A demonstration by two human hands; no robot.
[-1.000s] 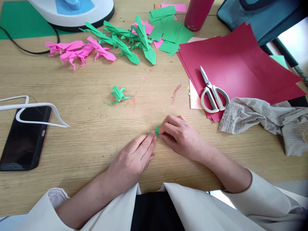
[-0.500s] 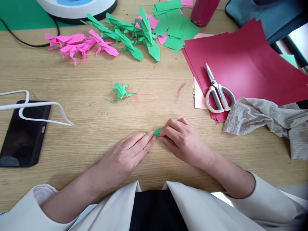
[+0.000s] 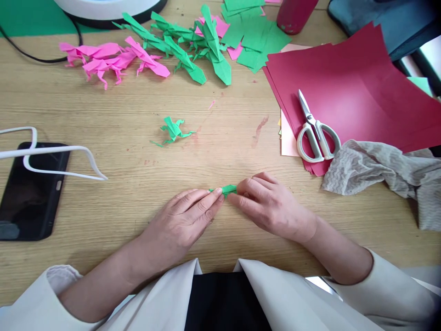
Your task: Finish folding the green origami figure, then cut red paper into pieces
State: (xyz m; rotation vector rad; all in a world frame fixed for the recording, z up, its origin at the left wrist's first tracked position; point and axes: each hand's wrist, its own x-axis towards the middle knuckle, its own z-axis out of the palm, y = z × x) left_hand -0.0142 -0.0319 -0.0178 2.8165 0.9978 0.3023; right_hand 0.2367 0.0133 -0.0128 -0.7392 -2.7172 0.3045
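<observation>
A small folded piece of green paper (image 3: 228,189) lies low over the wooden table between my hands, partly covered by fingers. My left hand (image 3: 193,216) presses its left end with fingertips held together. At the other end, the curled fingers of my right hand (image 3: 270,204) are closed on the paper. Beyond them a small green origami frog (image 3: 173,129) rests on the table. Farther back lie several pink origami figures (image 3: 103,62) and several long green ones (image 3: 186,59).
Scissors (image 3: 315,131) lie on red paper sheets (image 3: 344,82) at the right, beside a crumpled grey cloth (image 3: 372,168). Green paper pieces (image 3: 258,43) and a red cylinder (image 3: 294,16) are at the back. A black phone (image 3: 31,197) sits under a white wire stand (image 3: 69,149) at left.
My right hand has shifted slightly right and its fingers have changed position, showing more of the green paper. My left hand stays almost in place. The view has moved slightly.
</observation>
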